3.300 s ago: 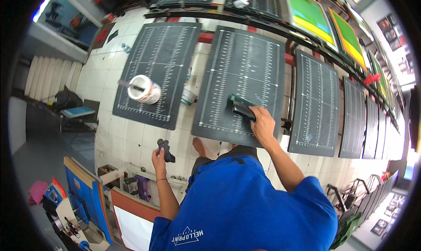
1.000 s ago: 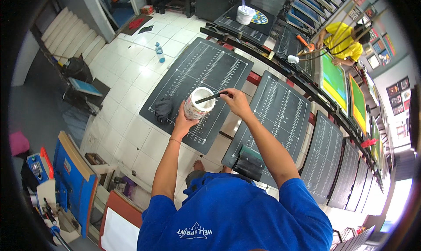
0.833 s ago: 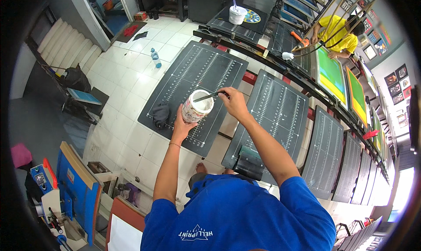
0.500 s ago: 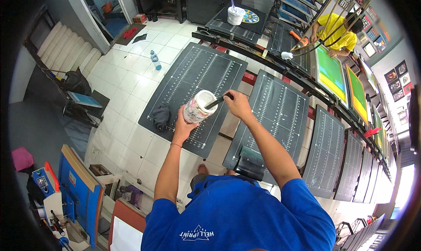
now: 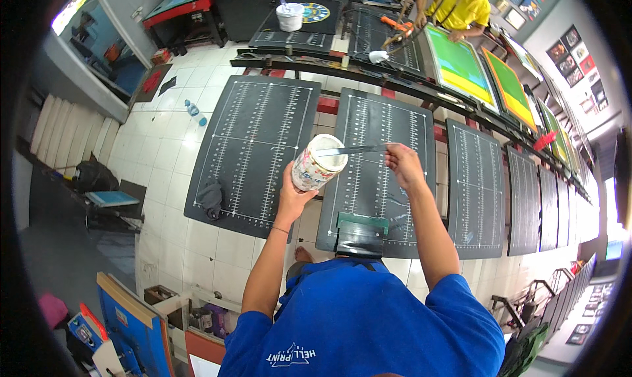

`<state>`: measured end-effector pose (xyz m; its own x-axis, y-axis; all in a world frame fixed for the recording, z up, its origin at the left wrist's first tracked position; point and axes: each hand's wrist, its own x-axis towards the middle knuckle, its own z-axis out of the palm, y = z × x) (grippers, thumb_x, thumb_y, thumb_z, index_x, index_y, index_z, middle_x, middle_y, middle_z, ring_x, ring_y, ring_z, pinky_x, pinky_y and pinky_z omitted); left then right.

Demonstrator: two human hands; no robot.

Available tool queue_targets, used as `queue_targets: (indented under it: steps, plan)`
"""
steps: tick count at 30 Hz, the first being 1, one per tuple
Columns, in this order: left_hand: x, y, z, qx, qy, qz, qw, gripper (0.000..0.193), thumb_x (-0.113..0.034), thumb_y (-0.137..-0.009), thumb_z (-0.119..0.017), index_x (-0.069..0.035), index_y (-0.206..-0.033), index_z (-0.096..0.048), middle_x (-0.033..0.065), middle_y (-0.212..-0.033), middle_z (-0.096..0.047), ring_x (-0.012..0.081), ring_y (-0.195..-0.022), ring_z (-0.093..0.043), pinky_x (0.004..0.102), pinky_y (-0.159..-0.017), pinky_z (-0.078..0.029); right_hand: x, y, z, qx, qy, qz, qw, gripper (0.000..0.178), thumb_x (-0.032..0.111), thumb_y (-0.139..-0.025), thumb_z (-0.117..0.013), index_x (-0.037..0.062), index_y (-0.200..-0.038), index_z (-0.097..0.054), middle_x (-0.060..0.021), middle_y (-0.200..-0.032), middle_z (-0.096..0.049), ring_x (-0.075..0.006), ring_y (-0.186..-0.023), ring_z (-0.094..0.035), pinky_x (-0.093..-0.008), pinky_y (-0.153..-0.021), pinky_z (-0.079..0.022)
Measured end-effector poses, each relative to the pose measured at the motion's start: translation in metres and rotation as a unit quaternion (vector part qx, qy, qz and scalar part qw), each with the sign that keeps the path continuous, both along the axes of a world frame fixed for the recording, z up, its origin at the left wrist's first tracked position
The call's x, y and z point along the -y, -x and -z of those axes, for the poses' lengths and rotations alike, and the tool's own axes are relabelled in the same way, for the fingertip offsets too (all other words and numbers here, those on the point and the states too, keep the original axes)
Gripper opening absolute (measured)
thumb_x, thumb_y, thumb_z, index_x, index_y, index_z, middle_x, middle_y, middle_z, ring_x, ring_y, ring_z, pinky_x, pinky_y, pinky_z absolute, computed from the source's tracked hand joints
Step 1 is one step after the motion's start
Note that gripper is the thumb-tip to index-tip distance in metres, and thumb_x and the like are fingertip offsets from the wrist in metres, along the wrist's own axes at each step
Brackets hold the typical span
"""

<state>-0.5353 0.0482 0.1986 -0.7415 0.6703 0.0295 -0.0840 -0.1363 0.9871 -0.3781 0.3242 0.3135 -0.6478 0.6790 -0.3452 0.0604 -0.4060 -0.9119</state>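
My left hand (image 5: 293, 196) is wrapped round a white tub (image 5: 311, 171) with a colourful printed wall, tilted with its open mouth up and to the right. Whitish stuff coats the inside. In my right hand (image 5: 405, 166) is a long, flat, dark spatula (image 5: 363, 149), held nearly level. Its far end reaches over the rim into the tub's mouth; how deep it goes I cannot tell. Both hands are above two black boards with white ruled marks, the left board (image 5: 253, 113) and the right board (image 5: 368, 120).
A crumpled dark cloth (image 5: 211, 199) lies on the left board. A wide dark tool with a green edge (image 5: 361, 235) rests on the near end of the right one. Beyond a rail stand a white bucket (image 5: 289, 18), green-yellow screens (image 5: 454, 64) and a co-worker in yellow (image 5: 454, 8).
My view has swung to the right. My right hand has moved right, away from the tub, and more of the spatula's blade shows. The left hand still holds the tub.
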Motion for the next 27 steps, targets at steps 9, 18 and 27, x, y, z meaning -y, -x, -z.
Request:
queue_targets:
  steps: [9, 18, 27]
  plan:
    - [-0.067, -0.034, 0.002, 0.037, 0.031, 0.078, 0.996, 0.105, 0.011, -0.076, -0.080, -0.002, -0.159, -0.018, 0.0166, -0.150, -0.045, 0.0257, -0.136, -0.052, 0.0368, -0.111, -0.048, -0.084, -0.123, 0.032, -0.045, 0.061, 0.162, 0.984, 0.022, 0.015, -0.099, -0.063, 0.0011, -0.116, -0.067, -0.0011, -0.087, -0.064, -0.0094, -0.077, -0.061, -0.0239, -0.070, -0.052]
    - [-0.053, -0.054, -0.002, 0.096, 0.039, 0.059, 0.993, 0.103, 0.011, -0.075, -0.081, -0.005, -0.157, -0.021, 0.0159, -0.148, -0.045, 0.0276, -0.134, -0.053, 0.0396, -0.111, -0.049, -0.065, -0.119, 0.095, 0.141, -0.567, 0.111, 0.804, 0.024, 0.012, -0.101, -0.062, 0.0141, -0.120, -0.076, -0.0067, -0.101, -0.070, -0.0183, -0.088, -0.068, -0.0311, -0.074, -0.053]
    - [-0.017, -0.065, -0.008, 0.109, 0.056, 0.031, 0.992, 0.101, 0.013, -0.076, -0.078, -0.003, -0.157, -0.020, 0.0164, -0.149, -0.045, 0.0275, -0.135, -0.052, 0.0399, -0.112, -0.048, -0.009, -0.183, 0.109, 0.298, -0.700, -0.139, 0.635, 0.040, 0.015, -0.089, -0.069, 0.0154, -0.128, -0.069, 0.0017, -0.123, -0.066, -0.0210, -0.109, -0.061, -0.0371, -0.086, -0.050]
